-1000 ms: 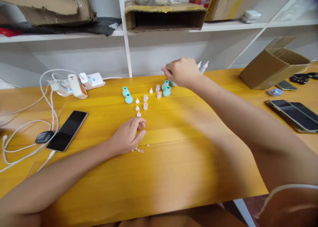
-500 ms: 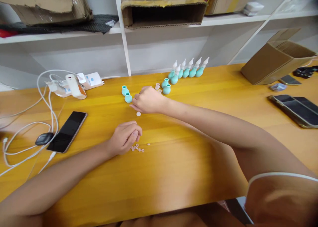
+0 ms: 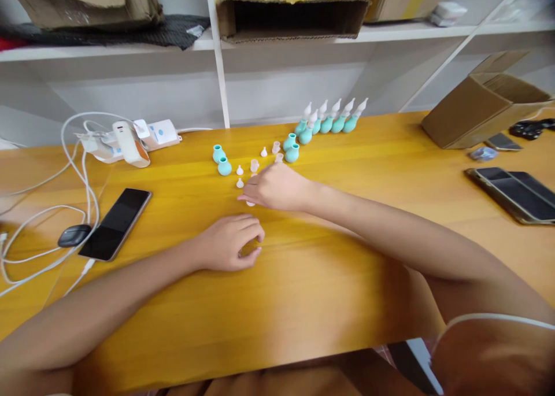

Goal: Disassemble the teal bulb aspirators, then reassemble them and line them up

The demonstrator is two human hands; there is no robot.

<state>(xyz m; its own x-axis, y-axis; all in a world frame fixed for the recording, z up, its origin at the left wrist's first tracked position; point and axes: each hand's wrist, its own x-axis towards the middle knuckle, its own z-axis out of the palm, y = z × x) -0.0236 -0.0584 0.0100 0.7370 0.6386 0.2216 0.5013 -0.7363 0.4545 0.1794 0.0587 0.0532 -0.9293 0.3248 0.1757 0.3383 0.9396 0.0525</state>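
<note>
My right hand (image 3: 280, 187) reaches over the table with fingers closed and pointing left. A small white nozzle tip (image 3: 250, 203) shows under its fingertips, mostly hidden. Near it stand small white nozzle tips (image 3: 240, 183) and clear pinkish cups (image 3: 254, 165). My left hand (image 3: 229, 243) rests on the table below, thumb and fingers apart in a C shape. Nothing shows between them; its palm side is hidden. Two open teal bulbs (image 3: 224, 166) stand to the left, two more teal bulbs (image 3: 292, 152) to the right. Beyond those, several teal bulbs with white nozzles (image 3: 326, 123) stand grouped.
A phone (image 3: 116, 225), a black earbud case (image 3: 74, 235) and white cables lie at left, before a power strip with chargers (image 3: 130, 144). At right are an open cardboard box (image 3: 472, 110) and a dark phone-like device (image 3: 514, 193). Shelves (image 3: 403, 32) rise behind.
My right hand has moved right and slightly toward me, uncovering nozzle tips and a cup. My left hand has moved right and its fingers have parted; the small pink rings beside it are now hidden.
</note>
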